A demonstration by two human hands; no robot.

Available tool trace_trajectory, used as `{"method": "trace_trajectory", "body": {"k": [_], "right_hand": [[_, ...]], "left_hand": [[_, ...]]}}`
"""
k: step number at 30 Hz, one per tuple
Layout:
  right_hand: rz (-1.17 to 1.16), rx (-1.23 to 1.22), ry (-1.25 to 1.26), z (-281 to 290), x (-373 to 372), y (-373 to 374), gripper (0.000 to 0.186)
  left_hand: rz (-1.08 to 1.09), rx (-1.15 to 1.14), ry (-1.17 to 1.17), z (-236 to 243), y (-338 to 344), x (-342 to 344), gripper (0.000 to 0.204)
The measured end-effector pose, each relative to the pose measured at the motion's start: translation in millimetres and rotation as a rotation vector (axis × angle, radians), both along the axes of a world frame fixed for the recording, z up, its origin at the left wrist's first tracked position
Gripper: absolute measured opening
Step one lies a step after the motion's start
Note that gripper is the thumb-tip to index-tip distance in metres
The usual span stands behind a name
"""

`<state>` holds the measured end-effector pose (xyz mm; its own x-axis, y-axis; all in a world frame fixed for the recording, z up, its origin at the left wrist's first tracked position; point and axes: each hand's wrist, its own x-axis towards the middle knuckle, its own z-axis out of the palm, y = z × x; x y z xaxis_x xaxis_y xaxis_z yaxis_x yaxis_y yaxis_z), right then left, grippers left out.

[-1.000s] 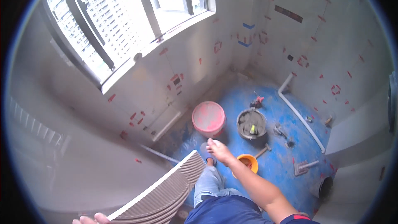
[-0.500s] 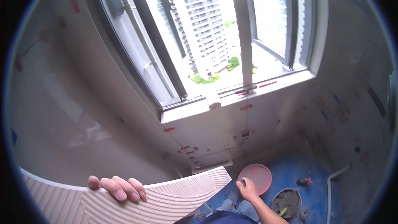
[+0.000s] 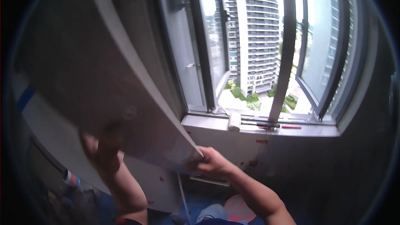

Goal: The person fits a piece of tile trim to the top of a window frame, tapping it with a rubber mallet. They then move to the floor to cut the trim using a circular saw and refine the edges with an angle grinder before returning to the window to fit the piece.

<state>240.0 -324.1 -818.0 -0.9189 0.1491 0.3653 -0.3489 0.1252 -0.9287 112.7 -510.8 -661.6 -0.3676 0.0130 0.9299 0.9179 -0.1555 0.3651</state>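
A large grey wall tile (image 3: 129, 87) stands tilted in front of me on the left, its smooth face toward me and its pale edge running down toward the window sill. My right hand (image 3: 210, 161) is closed around its lower right corner. At the tile's lower edge, farther left, my left hand (image 3: 102, 152) holds it from below; shadow and motion blur hide most of those fingers. The combed back of the tile is out of sight.
On the window sill (image 3: 200, 121) lie a white-headed mallet (image 3: 234, 122) and a thin red stick (image 3: 291, 127). An open window sash (image 3: 321, 46) is at right. Below are a pink round tub (image 3: 239, 208) and a cylindrical container (image 3: 71, 178). Red wedges (image 3: 261, 141) dot the wall.
The tile has been raised and turned from its ribbed back to its smooth face. My right hand has come from near the tub onto its corner. The view has shifted left.
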Motion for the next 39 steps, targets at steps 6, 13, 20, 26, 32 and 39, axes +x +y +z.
{"method": "trace_trajectory", "body": {"k": [6,13,20,26,32,39], "right_hand": [[-0.196,0.239,-0.053,57,-59,49,0.066],[-0.578,0.688,-0.081,118,-112,73,0.102],[-0.493,0.542,-0.097,115,-190,149,0.107],[-0.448,0.493,-0.071,119,-229,182,0.072],[-0.462,0.484,-0.09,107,-254,199,0.07],[-0.479,0.426,-0.091,94,-278,215,0.072]], "left_hand": [[0.361,-0.217,0.824,81,68,-40,0.036],[-0.343,-0.044,0.017,100,163,-69,0.025],[-0.227,0.031,0.083,94,228,-143,0.021],[-0.47,-0.148,-0.042,93,255,-178,0.022],[-0.433,0.003,-0.083,79,294,-211,0.025],[-0.461,-0.044,-0.024,79,297,-226,0.027]]}}
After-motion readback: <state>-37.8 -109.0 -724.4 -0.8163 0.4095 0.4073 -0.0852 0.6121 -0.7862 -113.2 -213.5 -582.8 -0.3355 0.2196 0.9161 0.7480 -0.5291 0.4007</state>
